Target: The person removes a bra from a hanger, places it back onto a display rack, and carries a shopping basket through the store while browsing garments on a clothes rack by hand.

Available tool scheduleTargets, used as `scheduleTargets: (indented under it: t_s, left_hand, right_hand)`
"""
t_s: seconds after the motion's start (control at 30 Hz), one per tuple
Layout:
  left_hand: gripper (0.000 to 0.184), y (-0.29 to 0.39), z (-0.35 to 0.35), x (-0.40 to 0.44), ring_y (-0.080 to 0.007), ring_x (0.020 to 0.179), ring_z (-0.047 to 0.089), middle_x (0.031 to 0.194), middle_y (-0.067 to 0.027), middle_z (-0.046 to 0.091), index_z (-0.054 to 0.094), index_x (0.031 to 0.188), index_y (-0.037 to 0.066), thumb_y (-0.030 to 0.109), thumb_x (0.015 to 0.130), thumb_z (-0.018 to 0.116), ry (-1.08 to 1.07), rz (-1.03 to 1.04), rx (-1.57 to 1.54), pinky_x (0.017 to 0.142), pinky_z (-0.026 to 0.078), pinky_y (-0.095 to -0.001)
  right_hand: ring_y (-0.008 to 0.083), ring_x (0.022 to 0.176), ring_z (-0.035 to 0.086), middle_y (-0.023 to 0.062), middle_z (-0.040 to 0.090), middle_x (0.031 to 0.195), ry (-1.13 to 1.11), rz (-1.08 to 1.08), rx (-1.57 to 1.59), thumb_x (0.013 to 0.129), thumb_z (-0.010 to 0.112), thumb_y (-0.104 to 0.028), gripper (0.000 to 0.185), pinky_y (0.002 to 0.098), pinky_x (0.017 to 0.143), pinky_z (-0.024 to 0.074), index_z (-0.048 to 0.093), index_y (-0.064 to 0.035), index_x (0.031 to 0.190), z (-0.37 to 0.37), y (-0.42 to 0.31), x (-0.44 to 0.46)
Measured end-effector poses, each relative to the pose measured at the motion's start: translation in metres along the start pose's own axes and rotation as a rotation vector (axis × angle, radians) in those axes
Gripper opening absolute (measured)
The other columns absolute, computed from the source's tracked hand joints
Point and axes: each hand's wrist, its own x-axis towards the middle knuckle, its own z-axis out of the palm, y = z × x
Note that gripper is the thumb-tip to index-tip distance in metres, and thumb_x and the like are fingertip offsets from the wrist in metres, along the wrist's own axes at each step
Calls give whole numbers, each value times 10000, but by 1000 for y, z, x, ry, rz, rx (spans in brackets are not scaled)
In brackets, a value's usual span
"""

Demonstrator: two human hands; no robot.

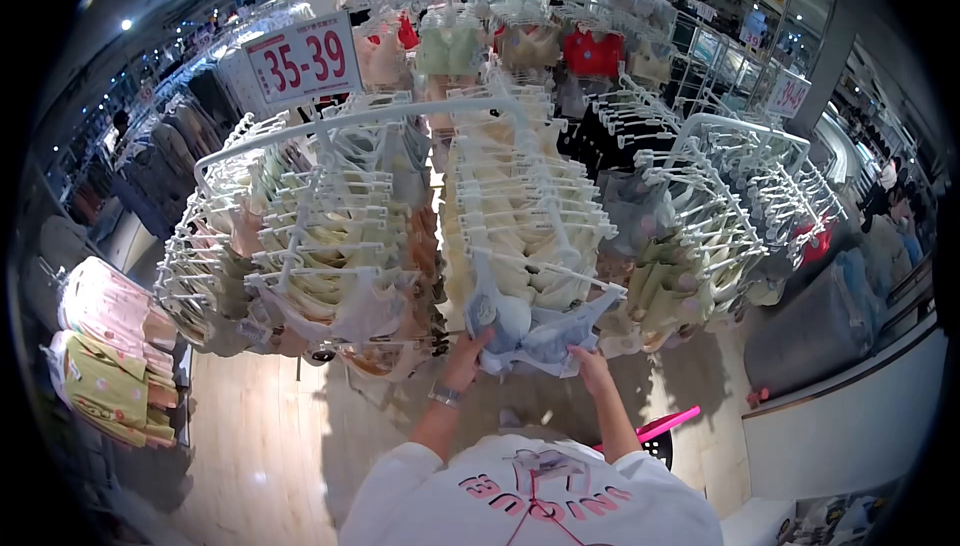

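Observation:
A light blue bra [530, 334] hangs on a white hanger at the front end of a rack row. My left hand [468, 358] grips its lower left edge, with the fingers partly behind the fabric. At the bra's right side my right hand [590, 361] pinches the edge of the cup. Behind it, many cream bras [520, 206] hang in a tight row on white hangers. To the left, a row of pale bras [345, 306] ends close to my left hand.
A white rack rail [360, 118] arches over the rows, with a 35-39 price sign [302, 58] above. Green bras [665, 281] hang on the right. Pink pyjamas [110, 306] hang at far left. A pink-handled basket [660, 431] is by my right arm. A grey bundle [815, 321] lies on the right.

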Motion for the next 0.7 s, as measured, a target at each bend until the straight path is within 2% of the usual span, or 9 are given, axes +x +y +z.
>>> scheduleTargets:
  t_s: [0.07, 0.23, 0.33, 0.43, 0.53, 0.63, 0.7]
  left_hand:
    - [659, -8, -17, -2, -152, 1076, 550, 1179, -71, 560, 396, 1312, 7, 187, 781, 744, -33, -86, 35, 868, 473, -298]
    - [540, -21, -25, -7, -136, 978, 579, 1094, -54, 617, 505, 1225, 1, 201, 782, 739, 14, -77, 243, 832, 466, -284]
    - [440, -12, -8, -12, -132, 914, 587, 1038, -53, 643, 564, 1155, -9, 216, 809, 713, 91, -16, 275, 811, 457, -276]
    - [390, -12, -1, -10, -134, 888, 590, 1025, -55, 648, 581, 1127, -21, 225, 841, 677, 103, 88, 314, 804, 454, -271]
    - [363, -11, 5, -8, -137, 883, 590, 1031, -55, 647, 578, 1124, -29, 213, 862, 648, 111, 123, 349, 807, 453, -269]
    - [338, -27, -8, -3, -141, 890, 594, 1035, -59, 647, 583, 1111, -26, 191, 860, 648, 146, 151, 353, 814, 455, -273]
    - [335, -27, -7, -3, -146, 899, 600, 1039, -58, 644, 579, 1114, -13, 179, 851, 659, 158, 146, 321, 814, 459, -277]
  right_hand:
    - [192, 966, 599, 70, 613, 1059, -16, -7, 67, 776, 683, -53, 390, 339, 896, 463, 539, -4, 1134, 3, -8, -1]
    - [180, 953, 601, 66, 633, 1029, -106, -64, 104, 778, 678, -58, 351, 325, 872, 464, 572, -13, 1109, 12, -19, -13]
    - [152, 902, 605, 53, 655, 982, -166, -28, -223, 774, 704, -109, 311, 294, 815, 461, 621, -7, 1055, -2, -27, -6]
    - [159, 919, 608, 55, 656, 986, -218, -40, -368, 768, 703, -88, 309, 297, 841, 454, 622, 3, 1052, 6, -52, -14]
    - [139, 862, 612, 38, 670, 932, -138, -102, -336, 770, 717, -124, 254, 282, 806, 454, 660, -2, 985, 18, -59, -17]
    - [129, 869, 610, 38, 669, 947, 9, -66, -301, 787, 712, -151, 255, 278, 796, 457, 663, -8, 992, 24, -58, -16]
    - [127, 866, 609, 36, 665, 952, 21, -82, -263, 794, 711, -167, 277, 274, 792, 456, 651, -9, 1012, 20, -51, -11]
